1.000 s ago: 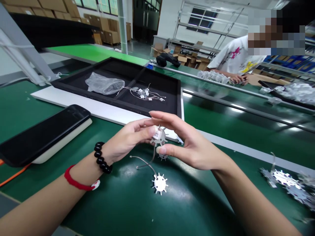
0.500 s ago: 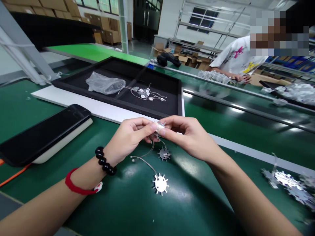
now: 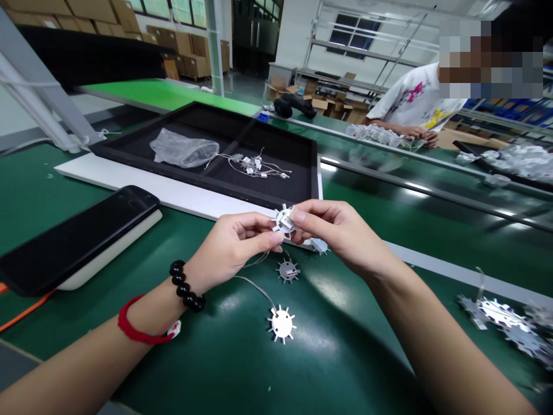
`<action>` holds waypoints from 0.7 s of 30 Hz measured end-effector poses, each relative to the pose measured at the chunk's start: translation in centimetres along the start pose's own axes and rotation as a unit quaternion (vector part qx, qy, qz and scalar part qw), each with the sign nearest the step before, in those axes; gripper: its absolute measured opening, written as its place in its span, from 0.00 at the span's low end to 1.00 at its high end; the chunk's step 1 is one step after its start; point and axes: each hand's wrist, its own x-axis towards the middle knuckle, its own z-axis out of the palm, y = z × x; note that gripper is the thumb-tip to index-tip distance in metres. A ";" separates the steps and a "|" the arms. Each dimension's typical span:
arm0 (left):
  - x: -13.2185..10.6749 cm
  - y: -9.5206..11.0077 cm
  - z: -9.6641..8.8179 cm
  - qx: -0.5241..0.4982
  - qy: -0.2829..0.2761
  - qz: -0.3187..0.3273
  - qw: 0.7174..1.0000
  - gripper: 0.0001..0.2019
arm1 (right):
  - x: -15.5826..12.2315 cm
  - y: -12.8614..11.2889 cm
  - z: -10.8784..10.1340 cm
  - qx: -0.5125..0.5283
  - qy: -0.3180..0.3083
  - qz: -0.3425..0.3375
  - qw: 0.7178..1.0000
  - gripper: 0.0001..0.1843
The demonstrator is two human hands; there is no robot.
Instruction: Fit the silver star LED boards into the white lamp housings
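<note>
Two hands filled my view: my left hand (image 3: 231, 245) and right hand (image 3: 337, 227) had their fingers (image 3: 302, 217) pressed together, clamped on a spiked metal disc (image 3: 283, 220) just beyond the white board's edge (image 3: 181, 199). The disc faced me, round, with no long axis. Open green mat (image 3: 216, 369) lay below, where a thin wire (image 3: 254, 281) ran to a second disc (image 3: 281, 323). A black phone (image 3: 73, 242) sat left; a black tray (image 3: 259, 197) stood ahead.

Glossy green mat (image 3: 337, 369); seemingly aluminium heatsink (image 3: 279, 217)
</note>
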 end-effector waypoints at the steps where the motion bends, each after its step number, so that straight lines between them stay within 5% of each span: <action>1: 0.0 0.1 0.0 0.006 0.003 -0.001 1.000 0.08 | 0.0 0.0 0.0 -0.009 0.002 -0.005 1.000 0.17; 12: 0.4 0.8 -1.3 0.136 -0.018 -0.014 0.990 0.13 | 0.2 1.0 1.1 0.016 0.006 0.007 1.000 0.15; 15: 0.7 1.2 -2.3 0.203 -0.044 -0.050 0.977 0.13 | 0.3 1.2 1.2 -0.099 -0.007 0.004 0.995 0.10; 19: 0.8 1.6 -3.8 0.298 -0.118 -0.121 0.940 0.13 | 0.3 0.8 -1.4 -0.390 0.109 -0.017 0.914 0.11; 21: 0.7 1.5 -4.4 0.342 -0.152 -0.156 0.914 0.14 | 0.0 0.7 -3.2 -0.459 0.110 0.026 0.881 0.12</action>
